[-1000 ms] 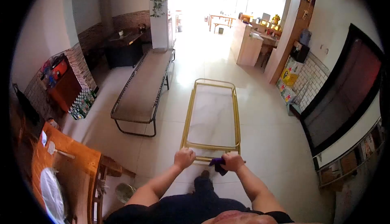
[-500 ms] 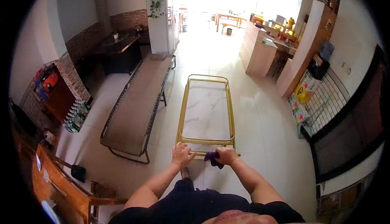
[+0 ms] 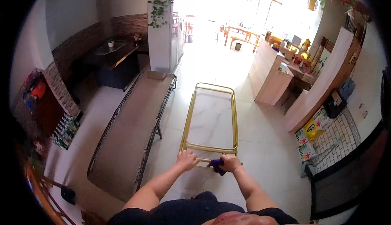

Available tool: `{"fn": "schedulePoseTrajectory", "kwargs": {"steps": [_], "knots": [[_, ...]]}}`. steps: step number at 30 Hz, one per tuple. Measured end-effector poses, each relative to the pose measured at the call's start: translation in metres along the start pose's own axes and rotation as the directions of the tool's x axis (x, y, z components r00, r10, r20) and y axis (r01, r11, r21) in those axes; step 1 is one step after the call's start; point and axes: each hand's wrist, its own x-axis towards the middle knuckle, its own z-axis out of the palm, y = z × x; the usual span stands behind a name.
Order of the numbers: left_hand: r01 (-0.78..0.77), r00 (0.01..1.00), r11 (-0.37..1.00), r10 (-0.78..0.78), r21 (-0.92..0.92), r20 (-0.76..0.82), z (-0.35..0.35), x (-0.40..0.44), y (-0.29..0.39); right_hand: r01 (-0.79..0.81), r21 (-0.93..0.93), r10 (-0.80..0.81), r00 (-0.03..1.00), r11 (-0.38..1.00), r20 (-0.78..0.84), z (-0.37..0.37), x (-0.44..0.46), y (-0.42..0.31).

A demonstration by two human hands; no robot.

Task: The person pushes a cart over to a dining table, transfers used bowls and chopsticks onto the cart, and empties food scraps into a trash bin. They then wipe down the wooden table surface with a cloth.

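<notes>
A trolley (image 3: 211,117) with a gold metal frame and a white marble-look top stands in front of me. My left hand (image 3: 187,160) is closed on the left end of its near handle bar (image 3: 203,159). On the right end, my right hand (image 3: 231,163) is wrapped round the same bar and also holds a bunched purple cloth (image 3: 218,167), which hangs below the fingers. The trolley's lower part is mostly hidden beneath the top.
A folding bed (image 3: 132,123) stands close on the left. Beyond it are a white cabinet (image 3: 161,41) and a dark table (image 3: 116,60). Green bottles (image 3: 65,131) sit on the floor far left. A wooden counter (image 3: 266,76) and stacked boxes (image 3: 311,133) line the right side.
I have moved forward with the trolley. The folding bed and the counter now sit nearer and lower in view. Both hands stay on the handle bar, the cloth still in the right.
</notes>
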Motion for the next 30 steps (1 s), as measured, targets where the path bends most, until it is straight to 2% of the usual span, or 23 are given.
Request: {"fn": "schedulePoseTrajectory", "kwargs": {"steps": [4,5,6,7,8,10,11,13,15,19,21,24,26,28,29,30], "knots": [[-0.051,0.991,0.997,0.057,0.052,-0.122,-0.006,0.121,-0.046,0.105,-0.023,-0.107,0.982,0.994,-0.156,-0.012,0.116,0.052],[-0.041,0.99,0.997,0.049,0.064,-0.131,-0.005,0.155,-0.058,0.074,-0.024,-0.076,0.992,0.997,-0.097,-0.02,0.145,0.065],[-0.027,0.989,0.997,0.037,0.073,-0.14,-0.009,0.184,-0.066,0.081,-0.004,-0.081,0.99,0.997,-0.12,-0.016,0.171,0.079],[0.01,0.997,0.998,-0.015,0.056,0.08,-0.037,0.217,-0.066,0.094,0.012,-0.091,0.986,0.996,-0.142,-0.011,0.2,0.096],[0.048,0.995,0.993,-0.057,0.103,0.085,-0.037,0.247,-0.07,0.113,0.021,-0.107,0.978,0.993,-0.179,-0.009,0.233,0.117],[0.116,0.987,0.97,-0.137,0.215,0.087,-0.049,0.302,-0.084,0.072,0.037,-0.07,0.996,0.997,-0.064,-0.01,0.288,0.143],[0.157,0.951,0.961,-0.21,0.229,0.227,-0.059,0.339,-0.093,0.068,0.04,-0.066,0.997,0.997,-0.04,-0.014,0.32,0.158],[0.235,0.941,0.948,-0.277,0.215,0.193,-0.066,0.4,-0.109,0.091,0.036,-0.091,0.996,0.995,-0.013,-0.017,0.38,0.189],[0.284,0.929,0.942,-0.317,0.178,0.19,-0.069,0.461,-0.132,0.079,0.04,-0.077,0.996,0.996,-0.052,-0.017,0.447,0.217],[0.272,0.953,0.962,-0.273,0.021,0.129,-0.078,0.576,-0.183,0.091,0.093,-0.079,0.988,0.991,-0.133,-0.013,0.559,0.273],[0.247,0.961,0.969,-0.245,0.0,0.131,-0.09,0.643,-0.204,0.136,0.08,-0.12,0.978,0.987,-0.173,-0.002,0.623,0.311],[0.223,0.964,0.975,-0.219,-0.012,0.153,-0.1,0.728,-0.241,0.143,0.058,-0.128,0.971,0.988,-0.201,-0.038,0.701,0.343],[0.224,0.959,0.973,-0.23,0.05,0.166,-0.114,0.79,-0.259,0.003,0.106,0.008,0.995,0.994,-0.095,-0.028,0.749,0.376],[0.223,0.952,0.974,-0.223,0.023,0.211,-0.122,0.852,-0.279,-0.108,0.109,0.103,0.993,0.988,0.049,-0.025,0.805,0.418],[0.222,0.946,0.974,-0.224,0.034,0.234,-0.127,0.884,-0.288,-0.094,0.076,0.091,0.995,0.993,0.039,-0.015,0.837,0.439],[0.229,0.936,0.972,-0.234,0.049,0.262,-0.134,0.915,-0.297,-0.162,0.061,0.155,0.982,0.985,0.104,-0.016,0.869,0.453]]}}
